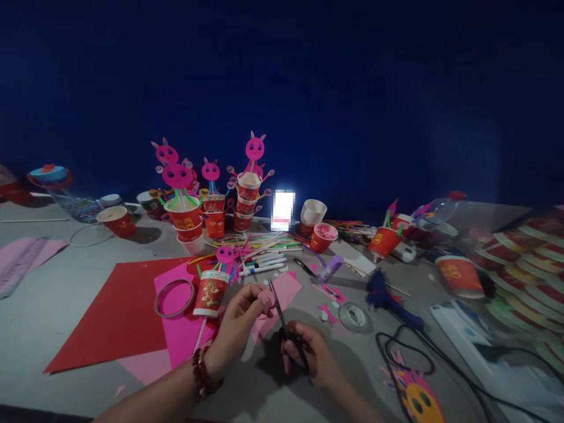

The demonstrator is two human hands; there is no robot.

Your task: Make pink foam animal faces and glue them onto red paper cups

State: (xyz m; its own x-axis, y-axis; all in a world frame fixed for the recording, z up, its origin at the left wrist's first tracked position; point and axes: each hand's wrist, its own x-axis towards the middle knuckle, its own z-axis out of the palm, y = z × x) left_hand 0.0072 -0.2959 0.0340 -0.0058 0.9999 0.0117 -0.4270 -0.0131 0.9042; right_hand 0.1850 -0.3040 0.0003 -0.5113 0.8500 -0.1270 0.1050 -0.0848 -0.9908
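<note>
Over the tabletop (44,320), toward its front edge, the left hand (242,312) pinches the paper (269,297), the right hand (312,352) grips the scissors (282,319); best turn the paper, fingers clear.

Dim overall, greyed and low in contrast across the table (39,323), sinking almost to black on the wall (282,82) beyond the left hand (244,314) and the right hand (311,355). Burnt out to blocky white at the screen (282,208) straight ahead of the hands, with slight glow at its edges. Darkened by soft shadow between and beneath the hands. Hazed palely on the wall, up and rightward. Fairly clear at the scissors (285,330), though soft in detail. Stretched outward at both sides, smeared at the cups (524,270) far right of the hands.
</note>
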